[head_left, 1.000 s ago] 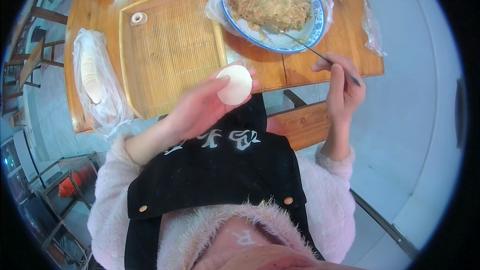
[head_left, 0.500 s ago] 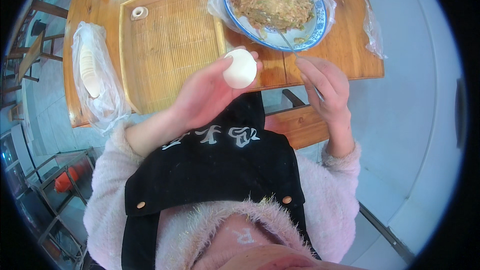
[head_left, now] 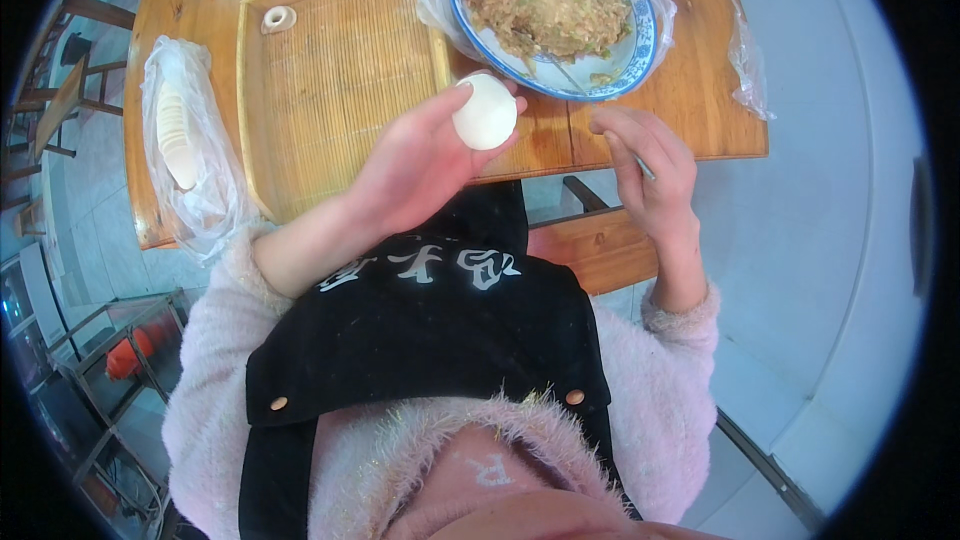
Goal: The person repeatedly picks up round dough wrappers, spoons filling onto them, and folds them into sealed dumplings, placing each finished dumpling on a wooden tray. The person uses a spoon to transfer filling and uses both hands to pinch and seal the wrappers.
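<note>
The left hand [head_left: 420, 152] holds a dough disc [head_left: 486, 112] in its fingers; the right hand [head_left: 657, 180] pinches a thin utensil [head_left: 645, 169], filling [head_left: 545, 18] in a bowl [head_left: 641, 48] just beyond its fingers.

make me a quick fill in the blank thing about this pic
The left hand holds a dough wrapper that is ____ in shape.
The bamboo tray holds exactly ____ shaped dumpling.
Stacked wrappers lie in a plastic bag to the ____ of the tray.
The bowl of filling has a rim patterned in white and ____.

Missing words: round; one; left; blue.
</note>
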Available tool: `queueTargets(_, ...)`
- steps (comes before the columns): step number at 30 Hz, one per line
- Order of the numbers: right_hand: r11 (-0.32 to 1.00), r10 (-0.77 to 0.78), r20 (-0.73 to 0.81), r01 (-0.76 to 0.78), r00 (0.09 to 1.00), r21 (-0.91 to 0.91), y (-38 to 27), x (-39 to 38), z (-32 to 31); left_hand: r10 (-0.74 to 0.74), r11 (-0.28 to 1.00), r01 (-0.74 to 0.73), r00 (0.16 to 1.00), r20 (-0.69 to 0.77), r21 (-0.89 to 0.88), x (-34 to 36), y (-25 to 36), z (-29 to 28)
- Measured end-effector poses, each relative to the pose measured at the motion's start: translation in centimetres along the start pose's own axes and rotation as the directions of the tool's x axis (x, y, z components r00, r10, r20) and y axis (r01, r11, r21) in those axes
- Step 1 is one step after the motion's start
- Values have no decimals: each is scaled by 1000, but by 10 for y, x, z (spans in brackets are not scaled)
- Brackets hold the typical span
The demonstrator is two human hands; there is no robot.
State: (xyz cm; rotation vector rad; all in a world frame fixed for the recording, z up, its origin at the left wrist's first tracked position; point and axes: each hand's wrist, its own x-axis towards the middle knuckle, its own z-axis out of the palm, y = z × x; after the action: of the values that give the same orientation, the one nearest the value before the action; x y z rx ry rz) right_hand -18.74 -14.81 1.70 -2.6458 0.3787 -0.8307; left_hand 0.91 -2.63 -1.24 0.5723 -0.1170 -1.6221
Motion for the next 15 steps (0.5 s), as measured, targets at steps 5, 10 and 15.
queueTargets(5, 998, 25, -71, -21, 997, 51, 4, -6, -1, 2, 1000, -2, 999, -33, 12, 1, 0, 1)
queueTargets(10, 1000, -19, -50, 18, 999, -12, 7, -11, 2, -2, 1000, 3, 999, -41, 19, 2, 1, 0)
queueTargets(15, 897, 277, -74, -230, 958, 379, 6, -19, 3, -7, 1000, 8, 999, -33, 29, 1, 2, 1)
